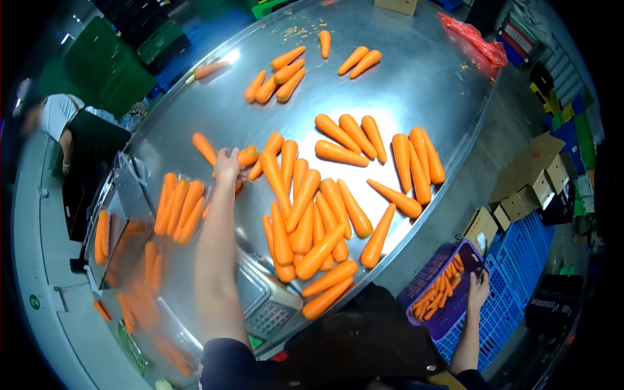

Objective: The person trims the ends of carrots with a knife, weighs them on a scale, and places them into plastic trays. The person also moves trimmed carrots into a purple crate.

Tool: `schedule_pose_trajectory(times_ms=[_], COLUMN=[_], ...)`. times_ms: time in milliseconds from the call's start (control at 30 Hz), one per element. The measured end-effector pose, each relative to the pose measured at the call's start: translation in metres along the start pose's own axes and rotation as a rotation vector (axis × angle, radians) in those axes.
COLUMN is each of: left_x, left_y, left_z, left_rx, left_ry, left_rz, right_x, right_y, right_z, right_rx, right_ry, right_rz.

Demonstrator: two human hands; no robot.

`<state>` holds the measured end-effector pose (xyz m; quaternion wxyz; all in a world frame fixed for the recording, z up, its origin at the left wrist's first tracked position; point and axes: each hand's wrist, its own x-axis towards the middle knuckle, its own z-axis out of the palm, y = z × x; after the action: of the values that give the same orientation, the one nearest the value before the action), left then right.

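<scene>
Floor space beyond the right edge of a steel table [422,78] is taken up by cartons [546,166] and blue pallets [523,240]; past the left edge, another person [62,117] is seen. Carrots [303,201] are heaped toward the near edge, overlapped so that rolling is probably checked by their neighbours. Smaller groups are laid near the right edge and toward the far left, mostly side by side, perhaps so that each can be seen and picked up singly. A scale [273,315] is placed at the near edge, left of the heap, presumably so that its keypad is easily reached.

Carrots just left of the heap are reached by the left grip [227,168], its fingers bent over them; whether one is pinched cannot be told, as the fingertips are partly hidden. More carrots are held in a purple crate [458,305] off the near right corner, likely contained by its walls. Beside its rim the right grip [479,286] is seen, fingers curled; what is held, if anything, cannot be told.
</scene>
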<state>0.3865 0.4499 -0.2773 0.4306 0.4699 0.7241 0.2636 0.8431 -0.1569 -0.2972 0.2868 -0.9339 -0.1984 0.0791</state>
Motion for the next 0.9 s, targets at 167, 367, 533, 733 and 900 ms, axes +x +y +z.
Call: schedule_pose_trajectory(times_ms=[167,367,533,733,900], left_x=[0.082,0.039,-0.035,-0.185,-0.304], left_y=[-0.038,-0.002,-0.016,-0.043,-0.066], left_z=[0.036,0.012,0.006,0.013,0.017], left_rx=[0.522,0.271,-0.221,-0.637,-0.744], left_ry=[0.141,-0.007,0.224,-0.025,-0.454], left_rz=[0.116,-0.320,0.047,0.473,0.467], right_x=[0.005,0.021,0.019,-0.014,-0.044], right_y=[-0.056,-0.087,-0.135,-0.215,-0.266], right_z=[0.024,0.055,0.062,0.063,0.046], right_rx=[0.027,0.129,0.226,0.397,0.422], right_ry=[-0.258,-0.291,-0.293,-0.396,-0.589], right_rz=[-0.065,-0.180,-0.277,-0.502,-0.833])
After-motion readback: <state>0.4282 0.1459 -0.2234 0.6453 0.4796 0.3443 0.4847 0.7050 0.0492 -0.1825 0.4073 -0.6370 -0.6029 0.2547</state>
